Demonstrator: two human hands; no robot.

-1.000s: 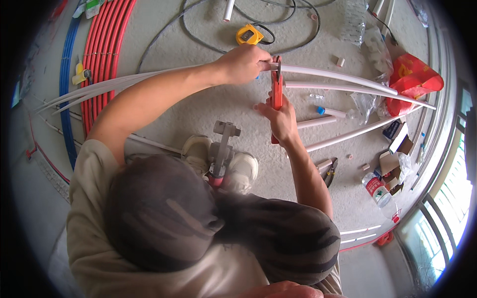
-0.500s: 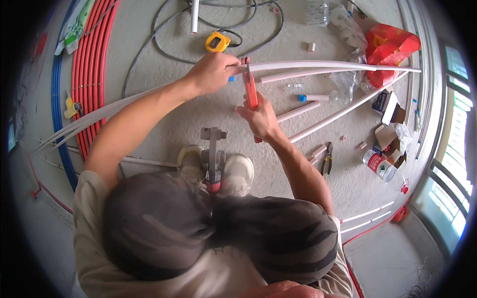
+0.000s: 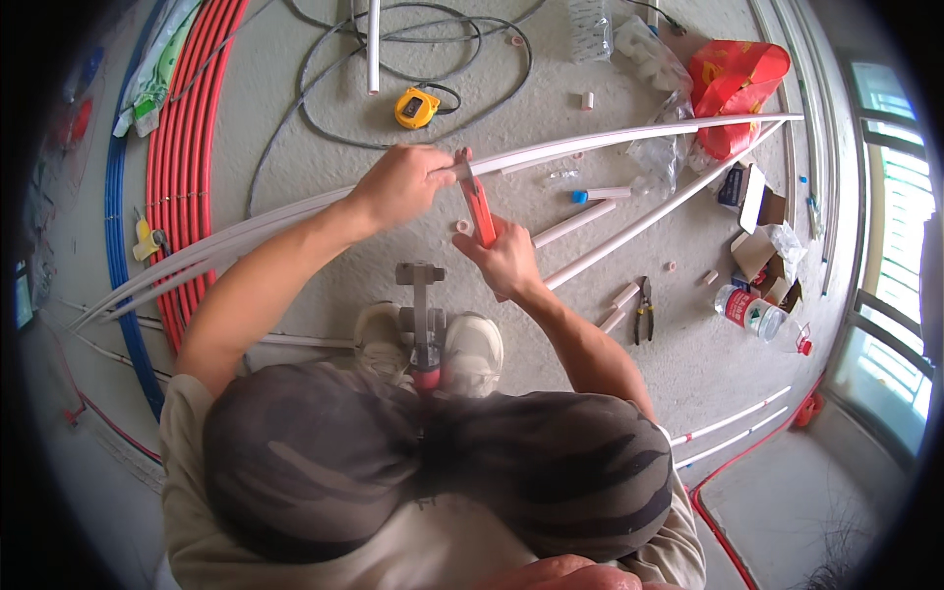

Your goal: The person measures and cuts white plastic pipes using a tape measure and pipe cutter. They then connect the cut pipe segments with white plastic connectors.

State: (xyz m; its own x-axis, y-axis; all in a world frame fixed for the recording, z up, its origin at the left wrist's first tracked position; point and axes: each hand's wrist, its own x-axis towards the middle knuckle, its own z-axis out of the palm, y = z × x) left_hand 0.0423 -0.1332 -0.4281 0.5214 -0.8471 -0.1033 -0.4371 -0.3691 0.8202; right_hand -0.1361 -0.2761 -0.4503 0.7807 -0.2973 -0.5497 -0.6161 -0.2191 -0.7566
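The landmark is the yellow tape measure (image 3: 417, 108), lying on the concrete floor (image 3: 688, 354) inside a loop of grey cable (image 3: 531, 61). The long white pipe (image 3: 551, 150) crosses on the person's side of the tape measure and extends well beyond it to left and right. The left hand (image 3: 401, 185) is just nearer the person than the tape measure, its fingers closed on the pipe. The right hand (image 3: 507, 260) is farther toward the person and to the right of the tape measure, fingers wrapped around the handle of the red cutter (image 3: 478, 208). The cutter's head meets the pipe close beside the left hand; depth of cut cannot be determined. Well right of the tape measure is a red bag (image 3: 733, 93); nearer the person on that side lie pliers (image 3: 644, 313) and a plastic bottle (image 3: 752, 315). Red pipes (image 3: 187, 157) run left of the tape measure.
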